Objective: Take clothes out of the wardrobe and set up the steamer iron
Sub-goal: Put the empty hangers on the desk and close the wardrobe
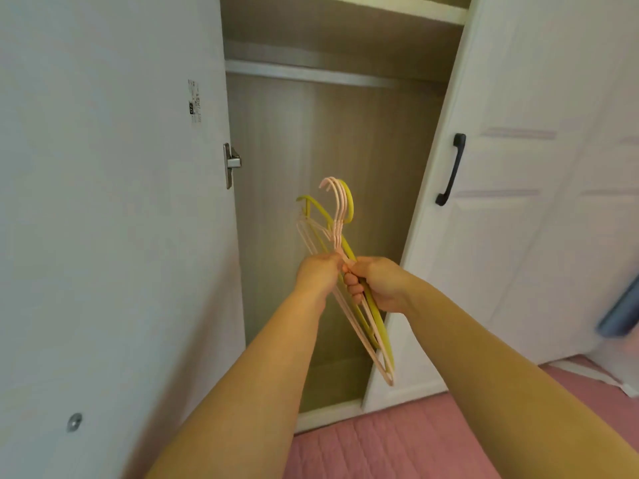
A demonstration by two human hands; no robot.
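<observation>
I see both hands, left hand [316, 271] and right hand [378, 283], clamped on a bunch of hangers [340, 233] before the open wardrobe [311, 140].

Pale pink and yellow-green hangers

The hangers [340, 243] are pale pink and yellow-green; the wardrobe [345, 140] is grey-brown woodgrain inside, its door [518, 202] white, handle [451, 169] black, floor covering [397, 444] quilted pink.

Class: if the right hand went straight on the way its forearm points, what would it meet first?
Probably the left hand, which sits right against the right hand on the hangers; beyond lies the wardrobe's back panel. Depth is uncertain.
</observation>
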